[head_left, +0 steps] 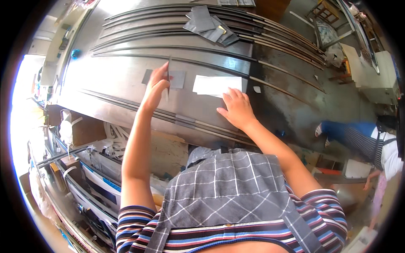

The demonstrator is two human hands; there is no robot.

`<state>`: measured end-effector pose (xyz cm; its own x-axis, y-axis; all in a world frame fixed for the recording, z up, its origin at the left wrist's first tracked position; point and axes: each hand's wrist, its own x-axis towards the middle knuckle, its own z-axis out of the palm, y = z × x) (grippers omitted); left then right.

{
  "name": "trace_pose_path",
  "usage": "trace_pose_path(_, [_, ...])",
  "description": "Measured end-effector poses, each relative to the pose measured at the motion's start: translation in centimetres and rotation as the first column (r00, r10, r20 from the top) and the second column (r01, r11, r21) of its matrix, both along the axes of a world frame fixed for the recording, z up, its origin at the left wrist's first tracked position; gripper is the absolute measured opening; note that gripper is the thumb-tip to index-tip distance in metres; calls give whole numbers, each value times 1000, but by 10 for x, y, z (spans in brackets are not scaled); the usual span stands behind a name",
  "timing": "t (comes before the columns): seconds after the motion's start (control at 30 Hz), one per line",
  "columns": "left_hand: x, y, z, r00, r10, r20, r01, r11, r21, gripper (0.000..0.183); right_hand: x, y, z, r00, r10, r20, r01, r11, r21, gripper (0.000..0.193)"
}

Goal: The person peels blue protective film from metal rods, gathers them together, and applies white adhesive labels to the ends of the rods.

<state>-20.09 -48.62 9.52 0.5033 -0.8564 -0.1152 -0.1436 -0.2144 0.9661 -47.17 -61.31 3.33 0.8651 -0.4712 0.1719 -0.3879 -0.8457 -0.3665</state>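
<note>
Left hand: The left hand (156, 84) is pinching a thin dark plate (169, 76) between thumb and fingers, above the middle of the worktable (114, 74); the plate is standing nearly edge-on to the view and looking blurred.
Right hand: The right hand (238, 105) is spreading its fingers, the fingertips resting at the near right corner of the white sheets (217, 85).
White sheets: They are lying overlapped toward the worktable's right edge.
Flat grey plate: The flat grey plate (178, 79) is lying beneath the left hand; whether the grey on the hand's other side is belonging to it cannot be told.
Plate pile: The plate pile (204, 23) is sitting askew toward the far edge.
Strips: Long strips (185, 119) are running along the near edge, others beyond the hands, several overhanging the right edge.
</note>
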Motion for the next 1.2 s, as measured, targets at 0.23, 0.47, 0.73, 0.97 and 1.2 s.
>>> trace_pose_path(0.23, [-81,10,15,684,-85,-724,-46,986,-160,44,66,12,73,897,-221,384,-168,632,757,38])
trace_pose_path(0.47, [-123,19,8,491,76,-868,-318,943,-97,42,67,17,58,937,-170,306,-176,526,832,26])
trace_pose_path(0.73, [-75,77,20,361,24,-932,-670,702,-241,62,30,-26,77,842,-240,483,44,923,383,5])
trace_pose_path(0.97, [-73,74,-5,223,-310,-924,-449,809,-380,67,42,-22,13,982,66,179,-84,992,94,30])
trace_pose_path(1.2, [-78,164,13,504,93,-858,-530,818,-223,30,-92,-126,1,933,-356,59,360,921,-146,37])
